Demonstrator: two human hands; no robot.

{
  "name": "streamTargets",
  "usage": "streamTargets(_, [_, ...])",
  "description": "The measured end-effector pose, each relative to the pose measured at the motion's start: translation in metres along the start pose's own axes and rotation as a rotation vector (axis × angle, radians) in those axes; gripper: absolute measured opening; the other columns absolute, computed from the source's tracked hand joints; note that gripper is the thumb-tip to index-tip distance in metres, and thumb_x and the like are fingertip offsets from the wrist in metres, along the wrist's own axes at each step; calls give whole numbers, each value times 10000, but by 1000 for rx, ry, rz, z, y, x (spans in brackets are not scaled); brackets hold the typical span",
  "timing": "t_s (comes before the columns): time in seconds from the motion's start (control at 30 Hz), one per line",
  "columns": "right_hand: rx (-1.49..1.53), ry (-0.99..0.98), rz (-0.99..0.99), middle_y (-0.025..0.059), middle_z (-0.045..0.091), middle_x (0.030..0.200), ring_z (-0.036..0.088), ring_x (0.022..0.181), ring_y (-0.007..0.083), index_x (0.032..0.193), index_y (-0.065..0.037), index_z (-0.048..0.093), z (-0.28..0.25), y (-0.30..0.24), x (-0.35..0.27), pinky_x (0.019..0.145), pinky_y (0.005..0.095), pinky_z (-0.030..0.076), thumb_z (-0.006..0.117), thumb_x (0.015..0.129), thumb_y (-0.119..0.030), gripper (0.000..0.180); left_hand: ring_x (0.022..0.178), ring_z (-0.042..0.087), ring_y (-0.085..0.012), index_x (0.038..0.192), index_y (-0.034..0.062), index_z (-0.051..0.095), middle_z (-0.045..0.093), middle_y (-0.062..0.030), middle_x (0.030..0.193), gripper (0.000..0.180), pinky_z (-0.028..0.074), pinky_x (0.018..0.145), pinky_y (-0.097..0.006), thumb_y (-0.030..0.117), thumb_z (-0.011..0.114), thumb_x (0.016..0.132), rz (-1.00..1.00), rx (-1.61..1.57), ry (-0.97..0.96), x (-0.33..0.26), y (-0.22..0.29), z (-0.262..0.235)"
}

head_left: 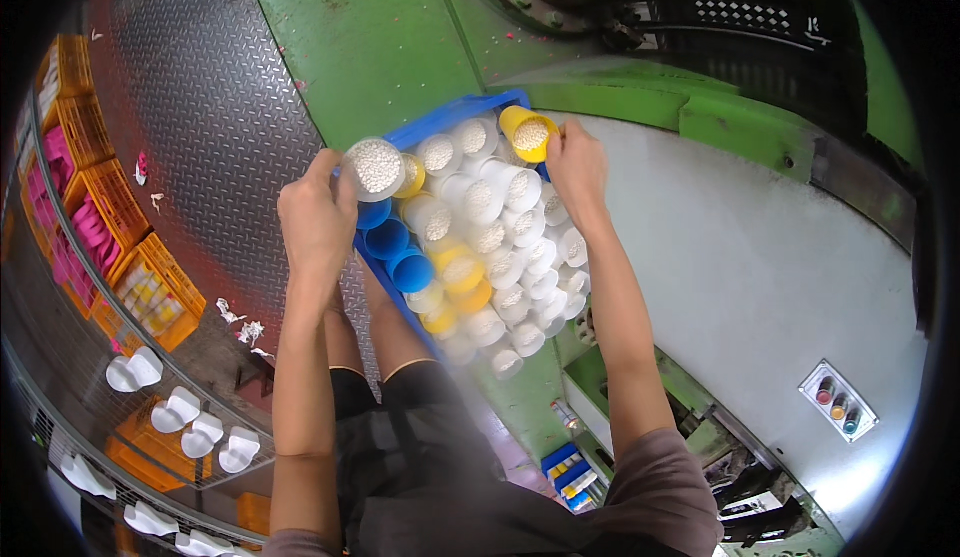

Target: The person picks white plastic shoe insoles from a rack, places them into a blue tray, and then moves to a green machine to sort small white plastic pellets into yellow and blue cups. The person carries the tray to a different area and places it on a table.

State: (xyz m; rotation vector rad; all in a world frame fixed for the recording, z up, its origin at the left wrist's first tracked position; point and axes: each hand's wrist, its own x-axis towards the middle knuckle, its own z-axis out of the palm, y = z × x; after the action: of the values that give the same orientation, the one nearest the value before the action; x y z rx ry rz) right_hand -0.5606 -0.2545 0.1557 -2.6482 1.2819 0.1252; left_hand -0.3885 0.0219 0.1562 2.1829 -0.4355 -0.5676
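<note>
While both arms reach out from the lower edge, the left hand (318,219) has its fingers curled around a white cup (375,169) packed with small white pellets, holding it up at the near-left corner of the blue tray (455,112). Over on the other side, the right hand (577,169) pinches the rim of a yellow cup (528,133), also full of white pellets, at the tray's far edge. Fingers closed on both cups, neither hand spread.

That blue tray sits on the person's lap and against the grey machine table (760,277), and it is crowded: a cluster of white cups (515,247) filled with pellets takes up most of it, a few more yellow cups (458,272) sit toward the near side, and three empty blue cups (398,252) line up just below the lifted white cup, touching one another.

Behind the tray rises the green machine body (380,37). Off to the left, steel tread plate (210,127) covers the floor, orange crates (110,207) stand stacked along a wire rack, and white moulded pieces (185,412) lie in a row on that rack. Low on the right, a small panel with three coloured buttons (838,409) sits in the grey table
</note>
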Motion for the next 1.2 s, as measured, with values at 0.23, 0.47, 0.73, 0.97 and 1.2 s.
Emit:
streamTargets(0.23, [389,-263,-88,139,621,640,588,556,243,823,26,607,-15,-38,-16,571,363,477,647,871,-157,194,634,661,-395,977,0,665,628,-222,656,140,504,598,-444,101,638,883,-1,-34,24,2,5,2])
streamTargets(0.47, [342,-312,-210,152,651,692,615,597,268,912,11,658,17,-49,-16,604,359,494,638,894,-172,185,654,652,-416,960,7,661,625,-228,664,124,501,597,-457,102,644,882,28,-13,-17,1,6,1])
streamTargets(0.73, [144,-405,-300,183,713,971,677,906,367,1035,-29,699,87,25,59,785,429,528,595,892,-107,193,646,635,-436,917,23,640,611,-237,658,74,489,588,-491,88,631,883,68,-76,8,-1,0,1])
streamTargets(0.97, [87,-582,-263,244,668,1077,645,1014,399,1097,-67,722,149,44,89,903,449,517,600,862,-107,268,635,636,-433,904,24,635,610,-241,656,66,491,580,-493,85,638,877,20,-24,35,-5,-4,-12])
streamTargets(1.2, [-246,-642,-401,266,677,1031,661,992,404,951,18,723,160,43,91,880,452,538,640,797,-44,185,632,634,-431,917,13,641,608,-245,662,80,488,568,-479,83,639,877,-10,-61,74,-1,-4,-22])
